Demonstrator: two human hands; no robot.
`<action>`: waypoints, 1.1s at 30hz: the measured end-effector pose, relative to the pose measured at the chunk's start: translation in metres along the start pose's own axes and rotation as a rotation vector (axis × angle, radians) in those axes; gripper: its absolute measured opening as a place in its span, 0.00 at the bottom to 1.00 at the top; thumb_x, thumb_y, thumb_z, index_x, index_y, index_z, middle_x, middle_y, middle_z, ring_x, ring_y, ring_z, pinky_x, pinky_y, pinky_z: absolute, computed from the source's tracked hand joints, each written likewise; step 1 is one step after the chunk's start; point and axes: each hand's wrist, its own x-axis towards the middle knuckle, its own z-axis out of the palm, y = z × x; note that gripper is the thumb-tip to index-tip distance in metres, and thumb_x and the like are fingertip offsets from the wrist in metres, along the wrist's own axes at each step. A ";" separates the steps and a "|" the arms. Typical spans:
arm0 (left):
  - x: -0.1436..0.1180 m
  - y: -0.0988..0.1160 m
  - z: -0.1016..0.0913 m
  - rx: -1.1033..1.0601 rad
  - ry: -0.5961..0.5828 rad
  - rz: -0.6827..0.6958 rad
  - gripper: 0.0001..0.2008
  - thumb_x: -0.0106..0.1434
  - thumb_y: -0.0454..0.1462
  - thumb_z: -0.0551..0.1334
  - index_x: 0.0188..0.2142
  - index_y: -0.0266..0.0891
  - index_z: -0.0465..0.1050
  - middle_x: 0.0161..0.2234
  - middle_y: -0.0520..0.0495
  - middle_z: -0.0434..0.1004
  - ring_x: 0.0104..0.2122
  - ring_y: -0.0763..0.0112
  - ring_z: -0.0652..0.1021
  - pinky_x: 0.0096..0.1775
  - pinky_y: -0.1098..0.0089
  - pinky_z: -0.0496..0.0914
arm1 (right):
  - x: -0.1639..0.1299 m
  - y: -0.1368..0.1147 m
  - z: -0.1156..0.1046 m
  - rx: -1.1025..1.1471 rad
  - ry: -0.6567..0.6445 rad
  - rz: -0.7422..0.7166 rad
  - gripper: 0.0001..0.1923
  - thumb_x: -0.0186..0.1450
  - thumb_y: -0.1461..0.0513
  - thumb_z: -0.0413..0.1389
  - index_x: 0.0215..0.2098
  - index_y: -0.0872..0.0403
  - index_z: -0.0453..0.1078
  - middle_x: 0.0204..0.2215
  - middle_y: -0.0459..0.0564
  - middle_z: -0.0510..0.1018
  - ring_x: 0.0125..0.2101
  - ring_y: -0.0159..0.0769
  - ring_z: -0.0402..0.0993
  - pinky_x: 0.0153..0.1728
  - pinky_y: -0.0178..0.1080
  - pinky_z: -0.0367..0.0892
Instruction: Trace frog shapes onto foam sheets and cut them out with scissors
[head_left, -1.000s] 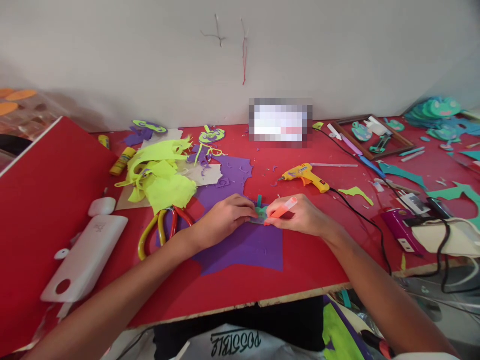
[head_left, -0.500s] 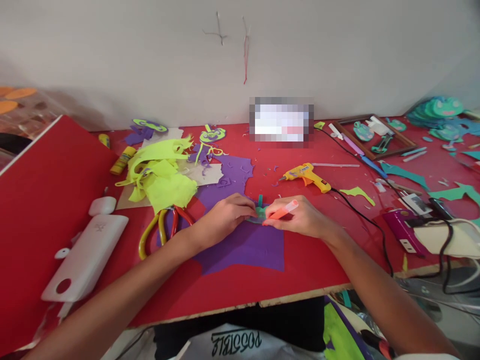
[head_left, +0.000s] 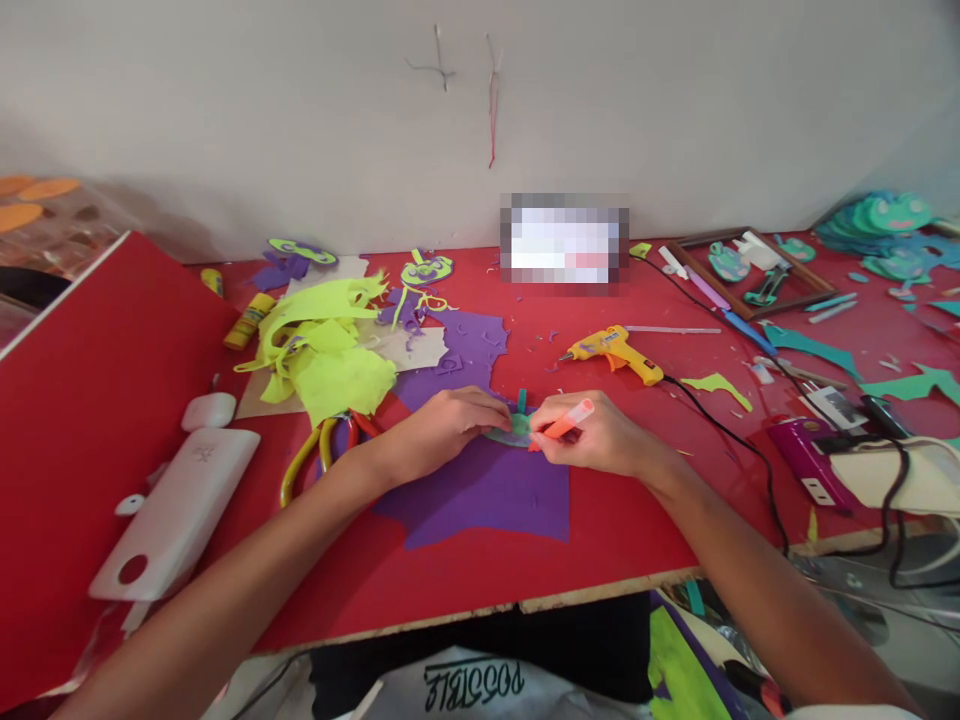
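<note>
On a red worktop (head_left: 615,520) strewn with scraps, a purple sheet (head_left: 487,485) lies at centre. The left hand (head_left: 442,432) presses a small green cutout (head_left: 511,431) onto the sheet's far edge, fingers closed on it. The right hand (head_left: 600,437) grips an orange marker (head_left: 562,421), tip at the cutout. A yellow glue gun (head_left: 615,350) lies just beyond.

Small teal foam cutout (head_left: 516,430), flat on the purple foam sheet (head_left: 487,480) near the sheet's upper edge, a narrow teal tab projecting upward. Orange marker (head_left: 561,425), tilted, tip down at the cutout's right edge, translucent cap end pointing up-right.
</note>
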 end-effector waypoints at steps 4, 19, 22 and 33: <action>-0.002 0.001 -0.001 0.043 -0.005 -0.018 0.14 0.70 0.27 0.56 0.45 0.39 0.80 0.48 0.43 0.81 0.50 0.67 0.78 0.52 0.68 0.72 | -0.002 0.003 -0.001 -0.020 0.006 0.000 0.09 0.67 0.64 0.57 0.28 0.52 0.70 0.24 0.43 0.76 0.25 0.30 0.68 0.32 0.34 0.64; -0.001 -0.009 0.000 -0.021 -0.028 -0.083 0.11 0.69 0.29 0.60 0.48 0.41 0.77 0.47 0.45 0.80 0.49 0.67 0.78 0.51 0.69 0.71 | 0.003 0.000 0.010 0.147 -0.056 0.058 0.09 0.71 0.55 0.59 0.39 0.52 0.76 0.37 0.47 0.84 0.36 0.35 0.78 0.40 0.36 0.69; 0.000 -0.008 -0.001 -0.015 -0.027 -0.092 0.11 0.69 0.29 0.60 0.48 0.40 0.76 0.47 0.44 0.80 0.48 0.66 0.78 0.50 0.68 0.71 | 0.003 0.002 0.013 0.169 -0.046 0.051 0.07 0.71 0.56 0.60 0.40 0.51 0.76 0.38 0.47 0.83 0.37 0.35 0.78 0.42 0.37 0.70; 0.001 -0.006 -0.001 -0.009 -0.010 -0.080 0.09 0.70 0.31 0.59 0.47 0.38 0.77 0.45 0.43 0.81 0.46 0.67 0.79 0.48 0.68 0.71 | 0.009 -0.001 0.022 0.116 -0.006 -0.014 0.06 0.72 0.59 0.58 0.39 0.52 0.75 0.36 0.48 0.82 0.36 0.35 0.76 0.41 0.38 0.70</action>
